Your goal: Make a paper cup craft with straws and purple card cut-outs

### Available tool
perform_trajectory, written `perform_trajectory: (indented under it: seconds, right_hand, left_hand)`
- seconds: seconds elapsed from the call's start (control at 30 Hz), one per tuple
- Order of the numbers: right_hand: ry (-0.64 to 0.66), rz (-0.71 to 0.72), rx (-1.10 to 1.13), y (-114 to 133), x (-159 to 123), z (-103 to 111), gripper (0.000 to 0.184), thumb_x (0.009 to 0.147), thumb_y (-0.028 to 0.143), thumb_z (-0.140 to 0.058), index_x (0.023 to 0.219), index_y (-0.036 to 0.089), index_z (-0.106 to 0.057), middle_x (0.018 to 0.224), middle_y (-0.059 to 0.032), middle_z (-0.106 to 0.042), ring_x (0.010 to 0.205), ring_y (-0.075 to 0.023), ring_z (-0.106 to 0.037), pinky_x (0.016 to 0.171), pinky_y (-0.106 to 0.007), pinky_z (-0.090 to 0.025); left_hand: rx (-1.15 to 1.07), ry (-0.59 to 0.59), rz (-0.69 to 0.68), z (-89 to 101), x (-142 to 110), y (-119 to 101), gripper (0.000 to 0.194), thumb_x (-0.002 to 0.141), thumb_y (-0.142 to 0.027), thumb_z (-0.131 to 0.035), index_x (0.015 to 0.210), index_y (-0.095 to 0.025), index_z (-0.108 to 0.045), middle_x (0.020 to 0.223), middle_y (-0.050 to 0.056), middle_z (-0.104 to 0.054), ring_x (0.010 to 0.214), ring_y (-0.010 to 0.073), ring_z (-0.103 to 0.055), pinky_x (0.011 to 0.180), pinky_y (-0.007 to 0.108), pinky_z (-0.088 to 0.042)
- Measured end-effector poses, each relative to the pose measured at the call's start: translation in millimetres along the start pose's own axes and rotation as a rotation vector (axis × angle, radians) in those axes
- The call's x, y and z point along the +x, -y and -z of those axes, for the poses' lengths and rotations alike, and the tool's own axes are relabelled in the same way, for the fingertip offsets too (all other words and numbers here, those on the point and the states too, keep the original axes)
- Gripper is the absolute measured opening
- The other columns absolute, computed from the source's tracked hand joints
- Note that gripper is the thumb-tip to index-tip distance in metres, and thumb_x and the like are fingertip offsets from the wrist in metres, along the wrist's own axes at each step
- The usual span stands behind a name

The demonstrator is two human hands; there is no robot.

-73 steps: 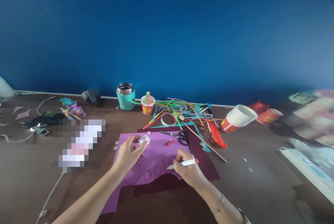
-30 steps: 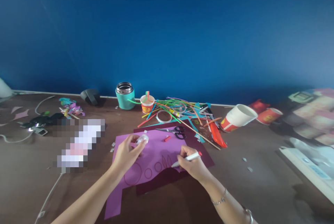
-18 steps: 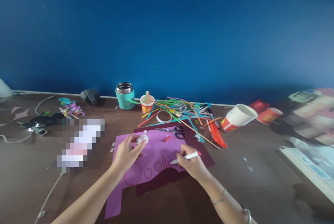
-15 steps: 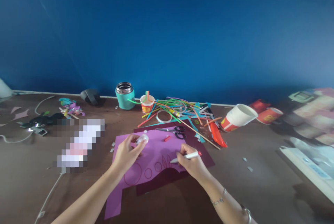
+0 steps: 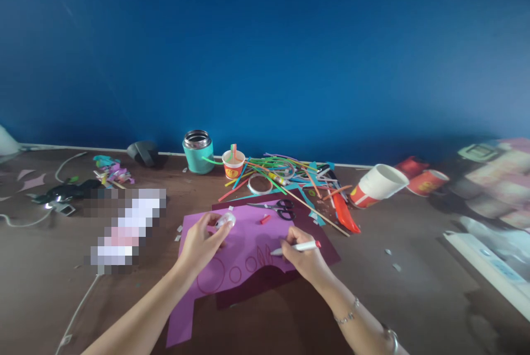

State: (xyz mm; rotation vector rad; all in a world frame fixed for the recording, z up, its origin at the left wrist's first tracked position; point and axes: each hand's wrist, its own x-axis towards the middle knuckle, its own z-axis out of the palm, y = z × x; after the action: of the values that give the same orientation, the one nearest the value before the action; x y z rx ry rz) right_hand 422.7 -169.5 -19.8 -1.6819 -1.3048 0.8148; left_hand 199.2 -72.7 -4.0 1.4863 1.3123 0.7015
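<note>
I find the white marker (image 5: 305, 245) over the right part of the purple sheet (image 5: 256, 236), its red end raised and its tip at the second of two pointed leaf outlines; I cannot confirm whether the tip touches the paper. The right hand (image 5: 302, 257) grips the marker in a writing hold, a bracelet (image 5: 348, 317) at its wrist. To the left of the leaf outlines I record three red circles, the largest beside the left forearm. The left hand (image 5: 203, 243) pinches a small clear round object (image 5: 227, 221) between thumb and fingers above the sheet's left side. A red cap (image 5: 265, 220) lies on the sheet, near the black-handled scissors (image 5: 285, 212) at its far edge. A maroon sheet (image 5: 325, 247) lies partly beneath the purple one. Beyond, I note a white ring (image 5: 260, 193) beside a tangle of coloured strips, a small paper cup (image 5: 233, 169) standing upright, and an open teal jar (image 5: 198, 158) near the blue wall (image 5: 265, 68). Farther right, a larger white-and-red cup (image 5: 381, 183) leans at a tilt.
</note>
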Motion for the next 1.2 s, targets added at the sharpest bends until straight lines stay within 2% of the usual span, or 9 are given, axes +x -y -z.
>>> perform_trajectory:
  seconds: [0.13, 0.53, 0.83, 1.2]
  right_hand:
    - [-0.009, -0.006, -0.051, -3.2, 0.8, -0.1, 0.022, 0.071, 0.020, -0.050, 0.055, 0.022, -0.036, 0.043, 0.0075, -0.042, 0.042, -0.0097, -0.042, 0.044, -0.020, -0.030]
    - [0.010, 0.009, -0.089, -4.9, -1.1, -0.6, 0.024, 0.067, 0.017, -0.048, 0.051, 0.022, -0.032, 0.043, 0.0076, -0.039, 0.043, -0.0086, -0.036, 0.043, -0.021, -0.026]
    - [0.012, -0.045, 0.091, 4.0, -1.3, 1.8, 0.024, 0.074, 0.023, -0.051, 0.055, 0.022, -0.037, 0.043, 0.0058, -0.051, 0.042, -0.0100, -0.048, 0.045, -0.020, -0.034]
    - [0.003, -0.005, -0.033, -3.4, -1.1, -1.3, 0.024, 0.070, 0.019, -0.050, 0.052, 0.022, -0.034, 0.042, 0.0067, -0.043, 0.041, -0.0088, -0.039, 0.043, -0.020, -0.030]
  left_hand:
    - [-0.007, -0.001, -0.004, -0.1, -0.1, 0.2, 0.036, 0.071, -0.051, -0.058, 0.088, -0.020, -0.059, 0.078, 0.003, -0.068, 0.055, 0.0172, -0.066, 0.048, 0.025, -0.052]
    - [0.007, 0.007, -0.003, 0.4, 0.2, -0.9, 0.036, 0.073, -0.053, -0.056, 0.088, -0.020, -0.059, 0.083, 0.003, -0.068, 0.055, 0.0163, -0.066, 0.049, 0.024, -0.051]
    - [0.002, 0.005, -0.005, 0.4, -0.4, -0.1, 0.037, 0.073, -0.052, -0.057, 0.089, -0.019, -0.059, 0.082, 0.003, -0.068, 0.055, 0.0165, -0.066, 0.048, 0.024, -0.051]
    - [-0.006, 0.000, -0.013, 0.2, 0.9, 2.1, 0.034, 0.072, -0.049, -0.058, 0.089, -0.020, -0.059, 0.083, 0.003, -0.069, 0.054, 0.0162, -0.066, 0.048, 0.024, -0.052]
